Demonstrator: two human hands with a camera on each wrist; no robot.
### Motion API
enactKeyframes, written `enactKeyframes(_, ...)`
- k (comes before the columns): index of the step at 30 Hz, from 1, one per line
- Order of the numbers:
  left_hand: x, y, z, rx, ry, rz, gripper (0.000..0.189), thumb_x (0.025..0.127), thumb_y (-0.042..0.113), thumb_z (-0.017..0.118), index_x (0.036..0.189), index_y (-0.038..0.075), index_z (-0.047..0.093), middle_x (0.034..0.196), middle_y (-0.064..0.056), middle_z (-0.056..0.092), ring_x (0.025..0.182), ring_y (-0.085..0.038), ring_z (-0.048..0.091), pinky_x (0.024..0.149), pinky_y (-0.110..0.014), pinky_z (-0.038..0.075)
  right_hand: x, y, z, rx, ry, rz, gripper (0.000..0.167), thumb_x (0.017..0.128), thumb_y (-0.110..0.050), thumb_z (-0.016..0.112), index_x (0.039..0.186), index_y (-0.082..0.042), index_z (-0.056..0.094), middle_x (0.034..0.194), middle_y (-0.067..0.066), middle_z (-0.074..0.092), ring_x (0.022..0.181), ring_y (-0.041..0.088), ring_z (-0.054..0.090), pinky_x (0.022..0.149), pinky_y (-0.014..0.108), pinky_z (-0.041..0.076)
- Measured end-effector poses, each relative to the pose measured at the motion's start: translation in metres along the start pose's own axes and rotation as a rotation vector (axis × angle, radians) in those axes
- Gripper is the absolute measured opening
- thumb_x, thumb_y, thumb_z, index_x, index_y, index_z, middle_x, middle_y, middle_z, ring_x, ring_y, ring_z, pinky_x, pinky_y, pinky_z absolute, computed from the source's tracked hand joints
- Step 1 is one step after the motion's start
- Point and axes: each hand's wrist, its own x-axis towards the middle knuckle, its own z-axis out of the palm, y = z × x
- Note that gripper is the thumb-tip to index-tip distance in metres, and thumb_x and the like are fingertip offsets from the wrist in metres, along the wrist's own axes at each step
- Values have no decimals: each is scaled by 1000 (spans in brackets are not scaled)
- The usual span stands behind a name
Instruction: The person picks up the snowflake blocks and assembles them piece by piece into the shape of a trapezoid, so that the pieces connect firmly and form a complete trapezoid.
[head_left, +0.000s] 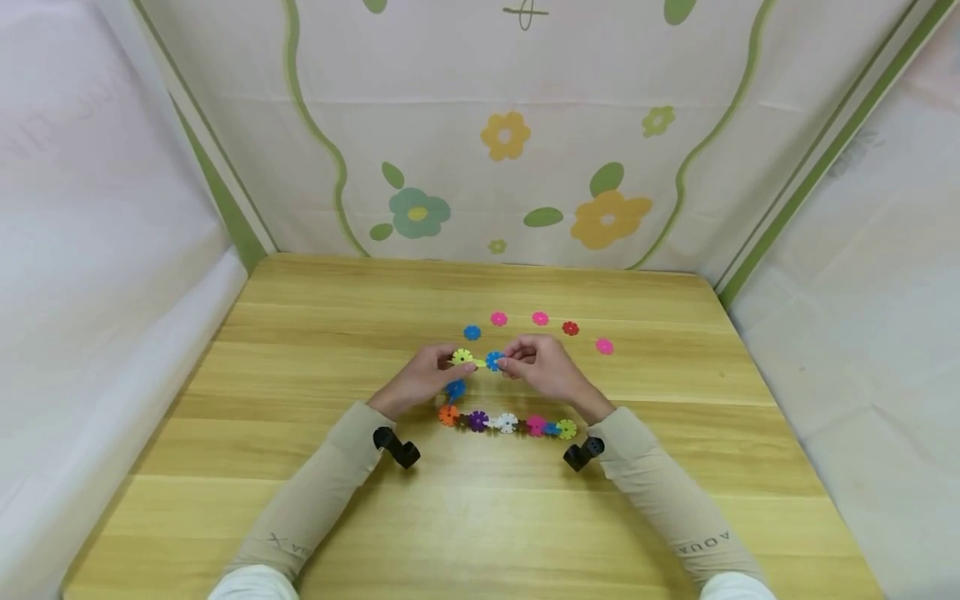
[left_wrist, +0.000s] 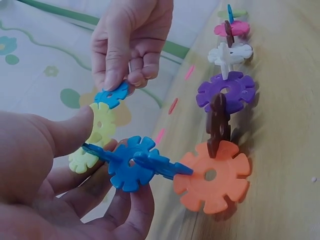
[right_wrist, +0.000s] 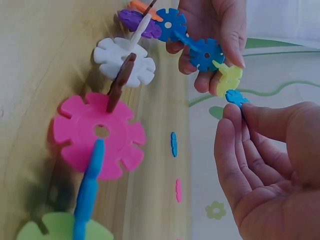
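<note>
A chain of notched plastic flower discs bends toward my left hand (head_left: 420,382). That hand grips the chain's end between thumb and fingers, around a yellow disc (left_wrist: 102,120). My right hand (head_left: 546,367) pinches a blue disc (right_wrist: 236,97) between thumb and fingertips. The blue disc's edge meets the yellow one; how deep their slots are engaged I cannot tell. Linked blue discs (left_wrist: 131,175) lead down from my left hand to an orange disc (left_wrist: 192,182). From there, purple (left_wrist: 205,95), white (right_wrist: 110,52), pink (right_wrist: 75,125) and green (right_wrist: 65,227) discs run rightward along the table, joined by upright discs.
Beyond my hands several loose discs lie on the wooden table (head_left: 337,517): a blue one (head_left: 472,332), pink ones (head_left: 498,318) and a red one (head_left: 571,328). A flower-printed cloth (head_left: 450,75) stands behind the table, with pale cloth on both sides.
</note>
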Motion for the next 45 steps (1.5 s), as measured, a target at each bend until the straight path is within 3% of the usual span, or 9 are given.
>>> enactKeyframes(8, 0, 3, 5, 6, 13, 15, 37, 109, 33, 61, 119, -2, 68, 108, -22, 66, 86, -19, 54, 77, -31, 48, 1, -1, 4, 43, 8, 26, 10, 102, -11, 72, 102, -1, 72, 94, 15, 74, 91, 47, 74, 83, 53, 64)
enactKeyframes(18, 4, 7, 6, 22, 19, -6, 32, 107, 29, 64, 113, -1, 73, 85, -4, 58, 75, -16, 47, 67, -27, 41, 2, -3, 7, 92, 39, 80, 10, 101, -7, 72, 103, 2, 72, 95, 18, 75, 93, 47, 74, 84, 52, 64)
enactKeyframes(25, 3, 10, 5, 9, 4, -23, 24, 110, 21, 60, 115, 6, 77, 110, -18, 71, 81, -19, 47, 71, -30, 40, 3, -6, 9, 133, 64, 122, 9, 100, -6, 72, 102, 2, 73, 96, 18, 77, 94, 46, 76, 85, 50, 64)
enactKeyframes(31, 3, 7, 7, -32, -3, -29, 26, 110, 16, 57, 118, -1, 75, 119, -19, 77, 87, -18, 55, 76, -30, 45, 3, -7, 15, 173, 79, 141, 9, 100, -5, 71, 101, 3, 73, 97, 23, 77, 94, 46, 76, 84, 49, 65)
enactKeyframes(36, 5, 8, 8, -1, -5, -40, 27, 110, 20, 57, 117, 0, 75, 117, -16, 77, 92, -20, 60, 80, -32, 49, 5, -8, 10, 101, 59, 130, 8, 101, -6, 71, 100, 2, 73, 95, 19, 76, 93, 45, 76, 84, 51, 65)
enactKeyframes(39, 6, 11, 3, 22, -46, -38, 28, 110, 23, 58, 117, 1, 74, 112, -13, 76, 91, -19, 58, 78, -31, 47, 7, -10, 2, 49, 6, 124, 8, 101, -6, 71, 101, 1, 73, 94, 17, 76, 94, 45, 76, 84, 52, 64)
enactKeyframes(42, 6, 11, -2, 26, -104, -15, 31, 109, 24, 60, 113, -4, 72, 91, -9, 66, 77, -18, 49, 69, -29, 41, 6, -12, -7, -1, -54, 121, 10, 102, -10, 71, 103, -1, 74, 96, 17, 77, 95, 44, 76, 85, 52, 64)
enactKeyframes(45, 4, 12, -7, 29, -147, 0, 32, 109, 26, 62, 109, -6, 70, 81, -1, 54, 75, -16, 47, 68, -29, 39, 4, -8, -19, -59, -80, 115, 13, 102, -18, 72, 105, -6, 76, 100, 18, 78, 96, 41, 77, 86, 52, 64)
